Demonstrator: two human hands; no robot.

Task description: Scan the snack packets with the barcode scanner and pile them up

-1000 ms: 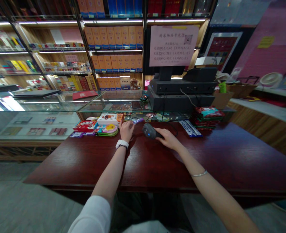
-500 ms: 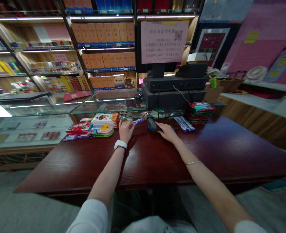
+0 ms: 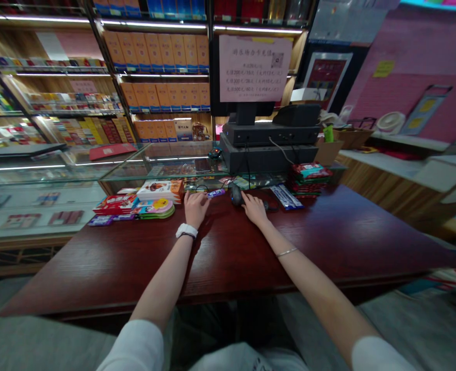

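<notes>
On the dark red wooden desk (image 3: 220, 247), my left hand (image 3: 196, 208) pinches the left end of a small purple-wrapped bar (image 3: 215, 193). It wears a white band at the wrist. My right hand (image 3: 254, 207) is closed around the handle of a black barcode scanner (image 3: 235, 196), whose head points left beside the bar. Part of the handle is hidden by the fingers. Just left of my left hand lie a white-and-orange box stack (image 3: 160, 190), colourful flat packs (image 3: 154, 207) and red packets (image 3: 115, 204).
Blue-and-white packets (image 3: 287, 197) and a pile of red snack packs (image 3: 309, 179) lie to the right. Behind the desk stand a glass counter (image 3: 166, 149) and a cash register (image 3: 269, 147) with a sign on its screen. Shelves of orange boxes (image 3: 158, 51) fill the back.
The camera view has swung slightly right, so everything sits further left. The scanner's head has turned a little in my right hand. Both hands keep their holds.
</notes>
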